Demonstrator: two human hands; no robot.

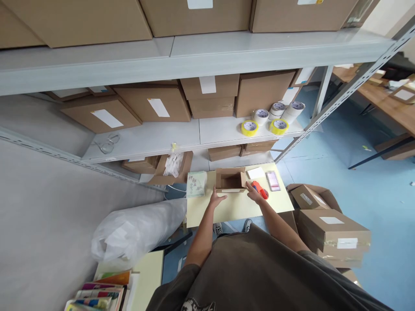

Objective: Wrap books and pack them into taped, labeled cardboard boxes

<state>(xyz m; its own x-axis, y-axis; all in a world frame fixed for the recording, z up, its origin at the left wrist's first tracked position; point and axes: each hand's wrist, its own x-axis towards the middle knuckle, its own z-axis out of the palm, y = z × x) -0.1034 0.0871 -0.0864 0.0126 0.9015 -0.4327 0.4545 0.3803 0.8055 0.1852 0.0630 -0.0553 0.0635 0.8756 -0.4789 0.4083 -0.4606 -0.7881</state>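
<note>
A small open cardboard box [231,190] stands on the pale yellow table [238,210], its top flaps up and its inside dark. My left hand [216,198] is at the box's near left corner, fingers along the side and thumb stretched out in front. At the near right corner, my right hand [253,193] holds the side by a flap. Between them, the two hands hold the box. Just right of my right hand lies a red tape dispenser [260,190]. Beyond it are a white pad [256,173] and a phone-like rectangle [273,181], blurred out.
A pale green printed packet [196,184] lies on the table's left. Metal shelves [227,131] with boxes and tape rolls [249,127] rise ahead. A plastic-wrapped roll [139,229] is at left; stacked cartons [330,231] stand on the floor at right.
</note>
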